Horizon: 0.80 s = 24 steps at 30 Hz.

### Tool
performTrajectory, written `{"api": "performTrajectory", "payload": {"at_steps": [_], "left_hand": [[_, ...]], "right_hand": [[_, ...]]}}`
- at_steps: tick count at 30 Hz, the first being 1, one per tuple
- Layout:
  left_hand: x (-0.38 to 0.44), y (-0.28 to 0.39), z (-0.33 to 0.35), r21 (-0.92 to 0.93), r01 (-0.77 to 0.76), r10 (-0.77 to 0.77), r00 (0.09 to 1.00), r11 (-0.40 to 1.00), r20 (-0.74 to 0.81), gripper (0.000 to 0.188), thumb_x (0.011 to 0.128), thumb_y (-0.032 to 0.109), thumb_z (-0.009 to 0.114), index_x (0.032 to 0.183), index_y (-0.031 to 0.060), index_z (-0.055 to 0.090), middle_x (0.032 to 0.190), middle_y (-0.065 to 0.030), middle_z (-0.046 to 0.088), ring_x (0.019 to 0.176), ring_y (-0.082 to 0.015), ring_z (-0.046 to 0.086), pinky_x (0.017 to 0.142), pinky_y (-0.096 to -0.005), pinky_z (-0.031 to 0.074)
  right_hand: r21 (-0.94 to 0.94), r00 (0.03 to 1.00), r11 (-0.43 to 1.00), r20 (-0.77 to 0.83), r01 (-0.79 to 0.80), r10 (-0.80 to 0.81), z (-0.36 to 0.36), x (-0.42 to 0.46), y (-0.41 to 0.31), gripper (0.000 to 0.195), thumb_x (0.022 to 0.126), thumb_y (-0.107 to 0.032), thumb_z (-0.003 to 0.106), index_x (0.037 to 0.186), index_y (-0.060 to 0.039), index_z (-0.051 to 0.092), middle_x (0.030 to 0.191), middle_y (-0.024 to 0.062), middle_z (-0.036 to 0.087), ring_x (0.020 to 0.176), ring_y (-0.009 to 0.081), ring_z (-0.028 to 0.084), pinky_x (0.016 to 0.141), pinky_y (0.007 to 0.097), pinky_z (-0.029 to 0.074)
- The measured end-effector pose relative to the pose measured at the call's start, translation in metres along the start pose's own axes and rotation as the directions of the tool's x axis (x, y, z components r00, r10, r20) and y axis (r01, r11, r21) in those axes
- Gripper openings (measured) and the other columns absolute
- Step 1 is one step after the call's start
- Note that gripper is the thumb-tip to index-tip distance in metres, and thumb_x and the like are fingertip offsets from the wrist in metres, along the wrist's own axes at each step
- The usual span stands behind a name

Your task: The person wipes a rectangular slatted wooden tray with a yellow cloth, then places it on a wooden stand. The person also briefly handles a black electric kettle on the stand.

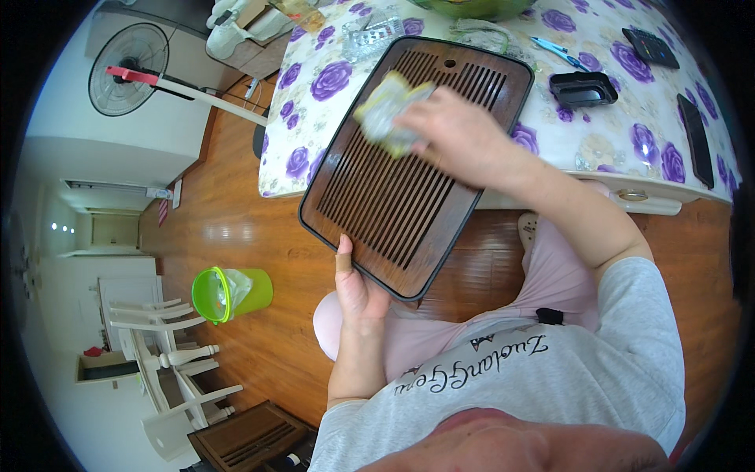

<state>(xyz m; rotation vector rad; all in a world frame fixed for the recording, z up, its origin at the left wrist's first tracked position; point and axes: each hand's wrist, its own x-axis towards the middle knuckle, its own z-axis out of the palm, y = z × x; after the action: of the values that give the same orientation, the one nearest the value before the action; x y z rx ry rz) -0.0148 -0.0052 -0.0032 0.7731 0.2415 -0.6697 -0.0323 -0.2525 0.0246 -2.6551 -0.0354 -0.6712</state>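
Note:
A slatted wooden tea tray (377, 200) with a black rim tilts between me and the table, its far end over the tabletop. My left hand (361, 295) grips the near corner from below, thumb on the rim and a bandage around that thumb. In my right hand (451, 133) is a crumpled white and yellow cloth (386, 115), pressed on the slats at the upper left part of the tray. A small round hole (450, 63) shows near the far end. The fingers under the tray are hidden.
On the flowered tablecloth (336, 82) lie a black plastic case (583, 89), a blue pen-like tool (557, 52), a calculator (650, 48), a phone (696, 140) and clear packaging (371, 38). A green bin (253, 293) and a standing fan (128, 69) are to the left.

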Motion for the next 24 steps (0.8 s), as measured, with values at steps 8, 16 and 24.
{"api": "performTrajectory", "payload": {"at_steps": [8, 16, 24], "left_hand": [[-0.001, -0.002, 0.004, 0.027, 0.006, -0.006, 1.000, 1.000, -0.001, 0.046, 0.095, 0.032, 0.053, 0.131, 0.0043, 0.048, 0.133, -0.0137, 0.052, 0.121, -0.0308, 0.049, 0.107, -0.0459, 0.035], [-0.001, 0.001, 0.002, 0.009, 0.019, -0.019, 1.000, 1.000, 0.014, 0.048, 0.095, 0.034, 0.051, 0.133, 0.0044, 0.046, 0.135, -0.0133, 0.050, 0.122, -0.0307, 0.047, 0.107, -0.0462, 0.034], [0.001, 0.001, -0.001, 0.013, 0.025, -0.025, 0.999, 1.000, 0.034, 0.046, 0.096, 0.034, 0.051, 0.131, 0.0044, 0.049, 0.132, -0.0131, 0.053, 0.120, -0.0310, 0.050, 0.107, -0.0463, 0.035]], "right_hand": [[0.161, 0.992, 0.987, 0.114, 0.027, -0.046, 0.001, 0.000, -0.005, 0.033, 0.080, -0.015, 0.069, 0.112, -0.0131, 0.065, 0.107, 0.0034, 0.066, 0.100, 0.0217, 0.059, 0.082, 0.0348, 0.054], [-0.184, 0.966, 0.959, -0.180, -0.216, 0.183, -0.010, 0.013, 0.067, 0.039, 0.083, -0.019, 0.065, 0.120, -0.0118, 0.058, 0.107, 0.0073, 0.064, 0.102, 0.0279, 0.056, 0.082, 0.0393, 0.052], [0.002, 0.993, 1.000, 0.115, 0.007, -0.007, -0.012, -0.009, -0.023, 0.034, 0.078, -0.024, 0.073, 0.101, -0.0031, 0.060, 0.096, 0.0118, 0.060, 0.097, 0.0281, 0.059, 0.079, 0.0382, 0.053]]}}
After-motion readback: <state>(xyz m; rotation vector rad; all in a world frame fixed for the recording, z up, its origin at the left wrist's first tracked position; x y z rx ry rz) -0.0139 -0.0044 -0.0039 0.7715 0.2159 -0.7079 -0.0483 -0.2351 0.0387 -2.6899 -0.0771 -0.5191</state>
